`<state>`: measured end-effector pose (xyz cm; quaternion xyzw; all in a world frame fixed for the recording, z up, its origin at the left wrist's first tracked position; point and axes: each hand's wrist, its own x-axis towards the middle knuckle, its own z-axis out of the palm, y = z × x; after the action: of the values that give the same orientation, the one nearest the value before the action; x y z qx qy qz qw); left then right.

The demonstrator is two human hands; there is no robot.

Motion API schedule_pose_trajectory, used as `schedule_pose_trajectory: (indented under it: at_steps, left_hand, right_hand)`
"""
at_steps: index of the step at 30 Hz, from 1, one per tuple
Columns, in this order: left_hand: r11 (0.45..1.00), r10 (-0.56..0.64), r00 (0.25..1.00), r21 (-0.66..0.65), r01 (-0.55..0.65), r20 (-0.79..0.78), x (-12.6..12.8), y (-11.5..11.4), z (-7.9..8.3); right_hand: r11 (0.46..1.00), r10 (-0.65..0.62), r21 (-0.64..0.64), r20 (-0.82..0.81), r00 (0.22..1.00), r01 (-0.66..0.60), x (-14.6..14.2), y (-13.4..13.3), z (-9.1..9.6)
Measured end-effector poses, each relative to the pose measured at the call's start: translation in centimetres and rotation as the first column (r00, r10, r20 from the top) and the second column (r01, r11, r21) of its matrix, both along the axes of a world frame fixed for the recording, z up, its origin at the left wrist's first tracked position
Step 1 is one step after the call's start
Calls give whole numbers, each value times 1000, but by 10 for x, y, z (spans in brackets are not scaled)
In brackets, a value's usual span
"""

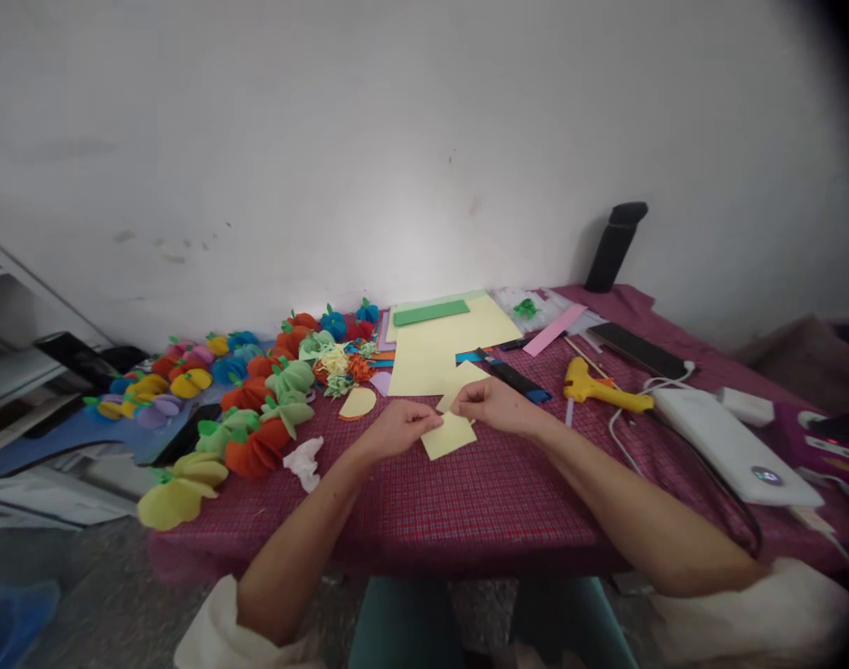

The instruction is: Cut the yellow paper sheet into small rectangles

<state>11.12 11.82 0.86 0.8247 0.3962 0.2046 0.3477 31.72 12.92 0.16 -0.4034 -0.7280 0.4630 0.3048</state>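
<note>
Both my hands meet over the middle of a table with a dark red checked cloth [480, 502]. My left hand [397, 429] and my right hand [490, 404] each pinch an edge of a small pale yellow paper piece [450, 433], which lies low over the cloth between them. Fingers of both hands are closed on the paper. Just behind lies a large pale yellow sheet [438, 348] with a green strip [431, 312] on it.
Several coloured paper fruits [257, 409] are spread over the left side. A yellow glue gun [598, 386] with its cable, a white flat device [731, 441], a pink strip [554, 330], a black cylinder [614, 246] and a crumpled white tissue [305, 462] are also on the table.
</note>
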Motion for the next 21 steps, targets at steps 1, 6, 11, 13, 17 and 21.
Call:
schedule_pose_trajectory:
  at_steps: [1,6,11,13,17,21]
  left_hand:
    - [1000,14,1000,-9,-14,-3,-4,-2,2]
    - [998,47,999,-34,-48,-3,-17,-17,14]
    - [999,47,999,4,-47,7,-16,-29,25]
    - [999,50,999,-2,-50,18,-15,-32,28]
    - [998,59,998,-37,-58,26,-19,-37,27]
    - [994,96,994,-57,-94,43,-32,-46,22]
  right_hand:
    - [1000,-12,-14,-18,1000,12,4,2,1]
    - [1000,-32,-1,-73,997,32,4,1,6]
    - [993,76,94,-40,996,-72,-25,-18,14]
    - [992,81,104,-35,996,-77,-32,-23,18]
    - [989,81,126,8,997,-81,-30,-28,24]
    - [991,4,131,60,998,-12,-20,-26,24]
